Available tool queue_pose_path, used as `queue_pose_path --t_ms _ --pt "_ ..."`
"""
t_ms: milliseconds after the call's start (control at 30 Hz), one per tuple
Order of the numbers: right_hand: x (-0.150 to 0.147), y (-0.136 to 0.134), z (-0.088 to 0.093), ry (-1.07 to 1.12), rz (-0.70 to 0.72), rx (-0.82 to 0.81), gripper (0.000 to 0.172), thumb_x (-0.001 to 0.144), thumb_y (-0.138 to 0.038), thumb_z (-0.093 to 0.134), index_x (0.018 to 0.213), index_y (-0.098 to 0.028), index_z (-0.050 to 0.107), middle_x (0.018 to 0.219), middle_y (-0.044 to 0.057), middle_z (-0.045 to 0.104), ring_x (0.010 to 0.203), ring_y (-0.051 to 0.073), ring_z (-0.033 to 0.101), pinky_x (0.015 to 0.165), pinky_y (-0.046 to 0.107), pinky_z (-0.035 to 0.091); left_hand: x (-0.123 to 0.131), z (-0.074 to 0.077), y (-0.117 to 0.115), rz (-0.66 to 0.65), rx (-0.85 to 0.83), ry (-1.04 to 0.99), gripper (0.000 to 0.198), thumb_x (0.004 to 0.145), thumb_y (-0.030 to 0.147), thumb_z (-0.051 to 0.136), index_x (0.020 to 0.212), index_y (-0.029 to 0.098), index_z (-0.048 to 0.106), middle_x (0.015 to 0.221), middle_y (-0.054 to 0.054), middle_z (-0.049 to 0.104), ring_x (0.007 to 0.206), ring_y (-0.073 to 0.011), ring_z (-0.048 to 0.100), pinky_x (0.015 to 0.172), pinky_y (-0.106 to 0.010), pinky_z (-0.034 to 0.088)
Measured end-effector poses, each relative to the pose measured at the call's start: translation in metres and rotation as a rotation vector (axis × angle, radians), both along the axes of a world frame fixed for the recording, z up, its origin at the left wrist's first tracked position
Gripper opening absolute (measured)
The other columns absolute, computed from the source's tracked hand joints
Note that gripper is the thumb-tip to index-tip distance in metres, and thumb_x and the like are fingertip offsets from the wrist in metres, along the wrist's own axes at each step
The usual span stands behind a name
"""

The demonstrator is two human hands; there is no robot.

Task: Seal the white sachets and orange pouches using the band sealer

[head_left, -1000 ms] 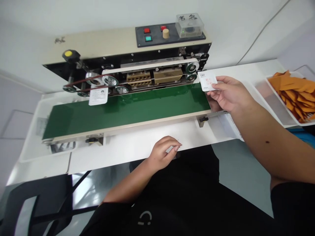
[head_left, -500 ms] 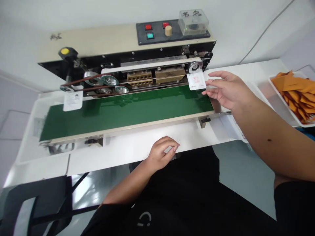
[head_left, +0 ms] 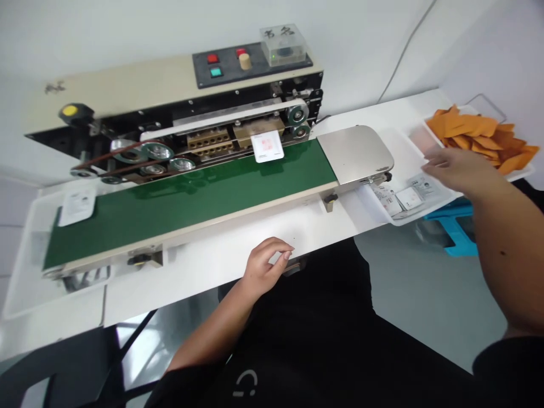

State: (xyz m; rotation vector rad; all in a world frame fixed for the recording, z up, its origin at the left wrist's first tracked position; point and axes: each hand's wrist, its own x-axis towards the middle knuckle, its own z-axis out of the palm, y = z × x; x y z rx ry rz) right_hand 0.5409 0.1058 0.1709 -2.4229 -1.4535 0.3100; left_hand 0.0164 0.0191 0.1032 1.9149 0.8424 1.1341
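Observation:
My left hand point(head_left: 267, 267) rests by the table's front edge, its fingers curled and the thumb tip close to the fingertips, with nothing in it. Out to the right, my right hand point(head_left: 461, 170) hovers above a white tray point(head_left: 399, 220) of small packets; its loosely stretched fingers are slightly blurred and hold nothing visible. Under the sealing machine's point(head_left: 136, 85) rollers, a white packet with a pinkish print point(head_left: 267, 146) hangs over the green conveyor belt point(head_left: 191, 195). Another white packet point(head_left: 77, 205) lies at the belt's left end.
Orange pouches point(head_left: 480, 136) fill a bin at the far right. A metal plate point(head_left: 356, 154) extends from the belt's right end. A clear plastic tub point(head_left: 25, 243) sits under its left end. Below the tray is a blue stool point(head_left: 454, 226).
My right hand has left the printed packet and moved right, over the tray. Both packets have travelled left along the machine. The view has shifted right; my left hand keeps its pose.

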Motion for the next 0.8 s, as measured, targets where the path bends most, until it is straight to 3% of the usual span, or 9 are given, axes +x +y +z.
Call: queue_pose_path --t_ms 100,200,267,433,567,667,800 --pt "0.028 0.004 -0.022 0.069 0.148 -0.226 0.043 0.065 -0.013 0.100 0.103 -0.019 0.081 0.106 0.010 0.077 0.086 0.018 0.060 0.087 0.034 0.040 0.007 0.003 -0.004 -0.009 0.005 0.025 0.010 0.102 0.018 0.066 0.103 0.020 0.075 0.089 -0.006 0.078 0.080 -0.0173 0.074 0.074 -0.029 0.059" --pt "0.027 0.012 -0.040 0.303 0.289 -0.259 0.065 0.048 0.003 0.100 0.107 -0.018 0.082 0.118 0.009 0.075 0.094 0.015 0.059 0.090 0.028 0.036 0.013 0.005 -0.009 -0.016 0.012 0.048 0.010 0.103 0.019 0.065 0.102 0.020 0.076 0.090 -0.007 0.078 0.080 -0.0177 0.074 0.074 -0.030 0.059" --pt "0.017 0.017 -0.050 0.461 0.308 -0.262 0.067 0.046 0.013 0.095 0.105 -0.016 0.082 0.113 0.006 0.074 0.091 0.012 0.057 0.087 0.025 0.035 0.016 0.006 -0.012 -0.017 0.018 0.065 0.011 0.104 0.021 0.065 0.102 0.020 0.076 0.090 -0.008 0.078 0.081 -0.0181 0.074 0.074 -0.030 0.059" --pt "-0.006 0.025 -0.073 0.553 0.337 -0.226 0.056 0.046 0.023 0.089 0.087 -0.013 0.077 0.086 -0.002 0.062 0.080 0.012 0.046 0.075 0.023 0.030 0.022 0.010 -0.020 -0.014 0.036 0.091 0.011 0.103 0.020 0.065 0.102 0.020 0.076 0.090 -0.008 0.079 0.081 -0.0184 0.074 0.075 -0.031 0.060" --pt "-0.008 0.030 -0.086 0.461 0.318 -0.227 0.033 0.066 0.003 0.096 0.087 -0.014 0.076 0.073 -0.004 0.052 0.071 0.014 0.036 0.068 0.025 0.024 0.023 0.012 -0.023 -0.008 0.021 0.124 0.009 0.103 0.020 0.066 0.102 0.020 0.076 0.091 -0.008 0.079 0.082 -0.0187 0.075 0.074 -0.031 0.060" --pt "-0.004 0.033 -0.087 0.476 0.299 -0.257 0.017 0.081 -0.011 0.091 0.082 -0.014 0.075 0.067 -0.005 0.053 0.065 0.013 0.035 0.066 0.026 0.023 0.023 0.013 -0.025 -0.006 0.018 0.131 0.010 0.103 0.021 0.066 0.101 0.021 0.075 0.090 -0.008 0.079 0.081 -0.0187 0.074 0.074 -0.031 0.060" --pt "-0.003 0.029 -0.077 0.635 0.205 -0.262 0.018 0.080 -0.002 0.088 0.074 -0.011 0.073 0.061 -0.005 0.058 0.058 0.010 0.037 0.064 0.027 0.024 0.026 0.012 -0.025 -0.013 0.018 0.134 0.010 0.103 0.021 0.066 0.102 0.021 0.076 0.090 -0.008 0.079 0.082 -0.0187 0.074 0.075 -0.031 0.059"
